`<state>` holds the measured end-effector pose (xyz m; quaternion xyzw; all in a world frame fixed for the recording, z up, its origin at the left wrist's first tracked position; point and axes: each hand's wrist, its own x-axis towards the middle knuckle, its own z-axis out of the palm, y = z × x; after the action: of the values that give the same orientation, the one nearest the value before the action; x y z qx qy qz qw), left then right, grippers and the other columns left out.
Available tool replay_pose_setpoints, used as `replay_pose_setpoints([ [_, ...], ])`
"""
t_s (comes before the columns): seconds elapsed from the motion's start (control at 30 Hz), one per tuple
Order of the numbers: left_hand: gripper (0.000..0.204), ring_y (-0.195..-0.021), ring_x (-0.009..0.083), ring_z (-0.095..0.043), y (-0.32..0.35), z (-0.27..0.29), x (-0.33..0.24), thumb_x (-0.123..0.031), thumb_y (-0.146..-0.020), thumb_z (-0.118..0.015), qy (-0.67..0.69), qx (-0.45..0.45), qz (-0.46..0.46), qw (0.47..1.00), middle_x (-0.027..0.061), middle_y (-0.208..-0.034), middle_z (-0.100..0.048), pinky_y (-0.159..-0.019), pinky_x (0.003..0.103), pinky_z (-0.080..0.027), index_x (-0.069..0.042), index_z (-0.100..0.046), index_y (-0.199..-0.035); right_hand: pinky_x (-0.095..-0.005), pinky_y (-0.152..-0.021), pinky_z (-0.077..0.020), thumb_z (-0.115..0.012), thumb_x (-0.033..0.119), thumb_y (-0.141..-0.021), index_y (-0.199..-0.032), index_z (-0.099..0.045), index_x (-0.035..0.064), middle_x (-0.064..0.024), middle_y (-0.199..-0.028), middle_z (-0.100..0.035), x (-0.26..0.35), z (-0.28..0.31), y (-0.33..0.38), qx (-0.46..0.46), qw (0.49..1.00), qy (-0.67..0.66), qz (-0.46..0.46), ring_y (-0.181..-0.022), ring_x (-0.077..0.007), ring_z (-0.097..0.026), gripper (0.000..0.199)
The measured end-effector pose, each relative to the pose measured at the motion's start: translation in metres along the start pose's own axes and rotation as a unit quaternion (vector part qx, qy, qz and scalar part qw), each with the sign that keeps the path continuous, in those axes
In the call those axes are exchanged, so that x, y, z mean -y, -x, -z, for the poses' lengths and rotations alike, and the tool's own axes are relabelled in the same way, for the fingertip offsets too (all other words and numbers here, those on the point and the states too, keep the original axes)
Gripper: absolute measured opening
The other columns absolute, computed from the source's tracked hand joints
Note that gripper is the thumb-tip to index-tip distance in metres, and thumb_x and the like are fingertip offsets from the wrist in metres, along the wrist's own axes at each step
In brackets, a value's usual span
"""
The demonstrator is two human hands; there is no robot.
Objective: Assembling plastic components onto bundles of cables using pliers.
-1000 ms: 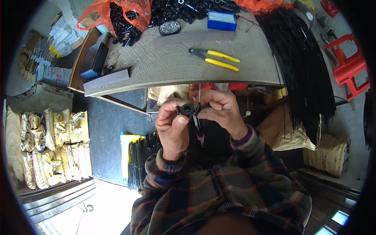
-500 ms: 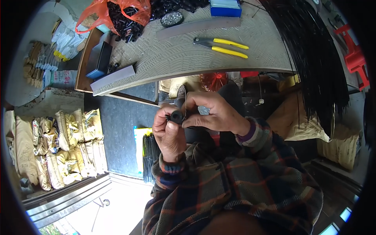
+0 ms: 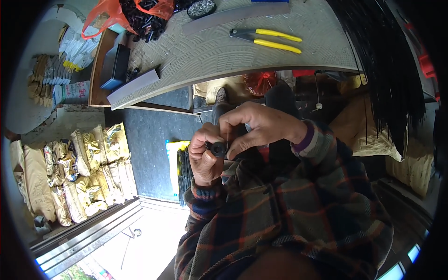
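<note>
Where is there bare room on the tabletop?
Mostly bare tabletop lies between the short gray strip and the yellow-handled pliers, and from the pliers right to the black strands. The back left is crowded by the orange bag and black parts, the left edge by the dark box.

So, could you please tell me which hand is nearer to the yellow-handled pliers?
Right. The right hand is below the pliers in the picture; the left hand is lower and farther left.
</note>
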<state>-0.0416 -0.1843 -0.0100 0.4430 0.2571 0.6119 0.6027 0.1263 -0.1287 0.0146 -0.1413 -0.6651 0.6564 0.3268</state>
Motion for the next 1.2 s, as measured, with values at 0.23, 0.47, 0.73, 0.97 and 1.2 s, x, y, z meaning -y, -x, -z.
replay_pose_setpoints([
  [0.23, 0.028, -0.075, 0.0123, -0.044, 0.001, -0.002, 0.008, -0.025, -0.077, -0.069, 0.052, -0.012, -0.014, 0.998, 0.0027, -0.080, -0.047, -0.073, 0.026, -0.036, -0.003, -0.054, -0.086, -0.0272, -0.058, -0.0439, -0.076, 0.023, -0.067, -0.085, -0.060, 0.0022, -0.0065, -0.076, -0.060, -0.003, -0.010, 0.009, -0.156, 0.972, 0.165, 0.057, -0.066, -0.0172, -0.059, 0.032],
  [0.47, 0.027, -0.083, 0.0131, -0.049, 0.011, 0.005, 0.019, -0.019, -0.078, -0.069, 0.012, -0.066, -0.002, 0.998, 0.0037, -0.087, -0.050, -0.078, 0.026, -0.040, -0.001, -0.055, -0.092, -0.0335, -0.062, -0.0508, -0.073, 0.015, -0.068, -0.097, -0.061, 0.0009, -0.0104, -0.079, -0.062, -0.026, -0.053, 0.017, -0.373, 0.810, 0.405, 0.202, -0.072, -0.0253, -0.063, 0.034],
  [0.73, 0.034, -0.090, 0.0136, -0.052, 0.008, -0.010, 0.024, -0.017, -0.081, -0.065, 0.044, -0.116, 0.000, 0.992, 0.0068, -0.099, -0.054, -0.083, 0.026, -0.042, 0.002, -0.054, -0.108, -0.0298, -0.058, -0.0490, -0.072, 0.006, -0.069, -0.091, -0.059, 0.0029, -0.0092, -0.076, -0.060, -0.025, -0.038, 0.017, -0.339, 0.889, 0.294, 0.092, -0.068, -0.0231, -0.063, 0.026],
  [0.97, 0.036, -0.104, 0.0158, -0.053, 0.026, -0.017, 0.005, -0.004, -0.089, -0.048, -0.245, -0.167, 0.048, 0.954, 0.0160, -0.115, -0.056, -0.092, 0.029, -0.040, 0.006, -0.045, -0.124, -0.0306, -0.057, -0.0491, -0.070, 0.003, -0.069, -0.103, -0.054, 0.0050, -0.0100, -0.088, -0.058, -0.044, -0.054, 0.005, -0.319, 0.839, 0.406, 0.173, -0.070, -0.0250, -0.061, 0.038],
  [1.2, 0.037, -0.114, 0.0289, -0.049, 0.031, -0.001, -0.014, -0.014, -0.087, -0.051, -0.305, -0.060, -0.095, 0.946, 0.0221, -0.115, -0.055, -0.104, 0.041, -0.026, 0.006, -0.047, -0.118, -0.0324, -0.062, -0.0496, -0.067, 0.001, -0.070, -0.103, -0.058, 0.0042, -0.0089, -0.087, -0.059, -0.051, -0.046, 0.014, -0.289, 0.883, 0.311, 0.200, -0.074, -0.0243, -0.061, 0.034],
])
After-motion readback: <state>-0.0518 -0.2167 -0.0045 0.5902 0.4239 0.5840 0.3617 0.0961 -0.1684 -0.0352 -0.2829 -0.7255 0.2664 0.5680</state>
